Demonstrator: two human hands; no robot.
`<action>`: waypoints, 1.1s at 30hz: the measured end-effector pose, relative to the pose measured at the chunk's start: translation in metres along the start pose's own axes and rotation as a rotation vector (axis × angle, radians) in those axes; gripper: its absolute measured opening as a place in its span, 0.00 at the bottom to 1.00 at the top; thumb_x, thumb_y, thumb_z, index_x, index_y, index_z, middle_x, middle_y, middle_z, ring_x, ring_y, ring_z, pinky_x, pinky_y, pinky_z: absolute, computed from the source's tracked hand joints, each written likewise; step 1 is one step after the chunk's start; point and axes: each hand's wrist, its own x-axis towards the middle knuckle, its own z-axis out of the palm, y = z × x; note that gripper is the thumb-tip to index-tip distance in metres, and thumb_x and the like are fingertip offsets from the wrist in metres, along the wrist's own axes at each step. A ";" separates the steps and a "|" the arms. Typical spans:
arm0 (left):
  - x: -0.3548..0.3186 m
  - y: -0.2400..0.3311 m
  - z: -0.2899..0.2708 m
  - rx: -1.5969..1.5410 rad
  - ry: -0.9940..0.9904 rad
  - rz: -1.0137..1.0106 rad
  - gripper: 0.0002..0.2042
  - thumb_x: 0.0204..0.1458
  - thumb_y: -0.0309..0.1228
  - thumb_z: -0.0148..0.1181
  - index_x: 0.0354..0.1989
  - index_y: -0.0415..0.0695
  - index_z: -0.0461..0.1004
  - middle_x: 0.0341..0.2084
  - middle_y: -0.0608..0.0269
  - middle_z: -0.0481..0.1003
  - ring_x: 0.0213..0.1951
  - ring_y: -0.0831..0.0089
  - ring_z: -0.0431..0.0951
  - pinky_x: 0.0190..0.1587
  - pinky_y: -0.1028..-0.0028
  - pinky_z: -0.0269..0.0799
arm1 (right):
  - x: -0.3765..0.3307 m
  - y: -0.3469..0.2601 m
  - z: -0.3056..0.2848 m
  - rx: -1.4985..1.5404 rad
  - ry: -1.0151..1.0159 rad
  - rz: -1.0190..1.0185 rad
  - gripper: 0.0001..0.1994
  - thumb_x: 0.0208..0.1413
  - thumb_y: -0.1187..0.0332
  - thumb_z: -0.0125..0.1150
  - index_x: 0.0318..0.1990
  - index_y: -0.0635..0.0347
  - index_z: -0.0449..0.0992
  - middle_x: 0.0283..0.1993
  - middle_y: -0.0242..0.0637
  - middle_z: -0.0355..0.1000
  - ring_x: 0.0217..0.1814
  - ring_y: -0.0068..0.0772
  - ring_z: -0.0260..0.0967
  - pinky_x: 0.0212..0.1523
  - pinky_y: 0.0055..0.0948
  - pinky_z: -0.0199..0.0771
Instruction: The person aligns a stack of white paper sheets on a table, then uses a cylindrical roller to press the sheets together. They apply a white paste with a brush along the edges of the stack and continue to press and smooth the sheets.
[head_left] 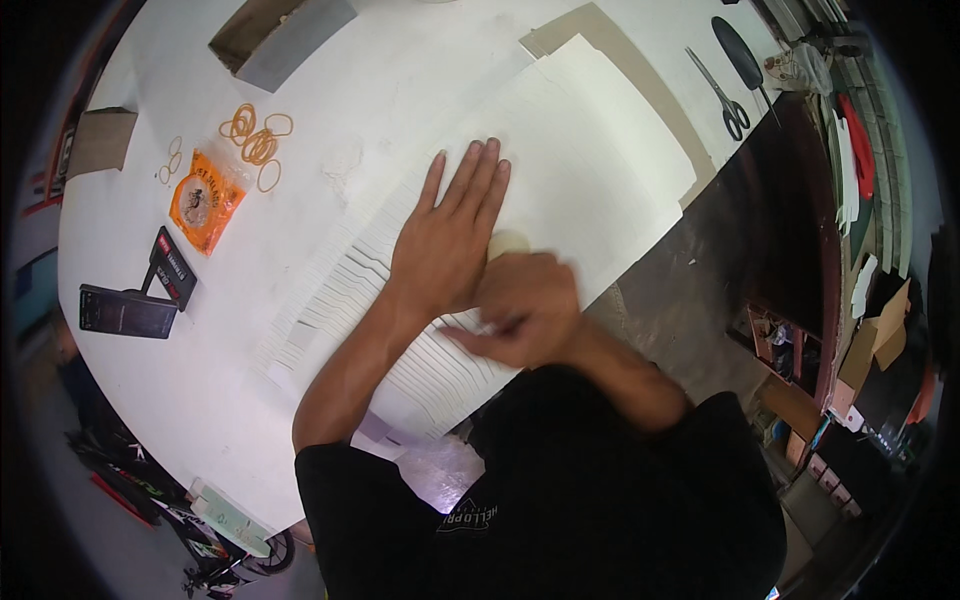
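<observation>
My left hand (452,235) lies flat with its fingers stretched out on a long row of overlapping white paper sheets (350,278), fanned so that their edges form narrow steps. Close beside it, my right hand (530,305) is curled and blurred by motion over the same sheets. A pale, rounded thing (510,243) shows just past the right knuckles; its kind cannot be made out, and the fingers hide part of it. Beyond both hands, a stack of large white sheets (610,130) rests on brown cardboard (690,130).
Rubber bands (258,147) and their orange packet (206,203) lie on the white table (240,300) at left, near a phone (128,312) on a stand. A grey open box (280,40) stands at the back. Scissors (722,95) and a black-handled knife (738,52) lie at far right.
</observation>
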 end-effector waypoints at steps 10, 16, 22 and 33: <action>-0.004 0.001 -0.001 -0.158 0.072 -0.003 0.54 0.53 0.63 0.60 0.74 0.26 0.53 0.77 0.35 0.51 0.79 0.45 0.49 0.79 0.46 0.39 | -0.008 0.018 -0.036 0.248 0.141 0.310 0.11 0.48 0.76 0.77 0.24 0.61 0.77 0.25 0.38 0.78 0.25 0.26 0.76 0.28 0.28 0.75; -0.006 0.000 -0.001 -0.057 0.065 0.011 0.63 0.48 0.79 0.51 0.75 0.27 0.53 0.77 0.35 0.50 0.79 0.48 0.47 0.80 0.48 0.35 | -0.009 0.012 -0.101 0.613 0.329 0.221 0.10 0.63 0.75 0.63 0.28 0.63 0.72 0.23 0.40 0.73 0.26 0.36 0.75 0.26 0.30 0.74; -0.006 0.000 -0.006 -0.093 0.042 0.029 0.57 0.49 0.66 0.62 0.75 0.29 0.53 0.77 0.36 0.50 0.79 0.48 0.47 0.80 0.46 0.36 | -0.003 -0.006 -0.045 0.120 0.089 0.046 0.14 0.51 0.74 0.74 0.22 0.60 0.71 0.16 0.32 0.65 0.20 0.31 0.70 0.22 0.29 0.68; -0.007 -0.002 -0.005 -0.166 0.091 0.032 0.49 0.44 0.44 0.66 0.74 0.28 0.55 0.77 0.36 0.51 0.79 0.49 0.48 0.79 0.46 0.36 | -0.002 0.001 0.000 -0.068 0.054 0.313 0.17 0.42 0.71 0.81 0.16 0.54 0.73 0.14 0.30 0.68 0.16 0.28 0.68 0.19 0.26 0.65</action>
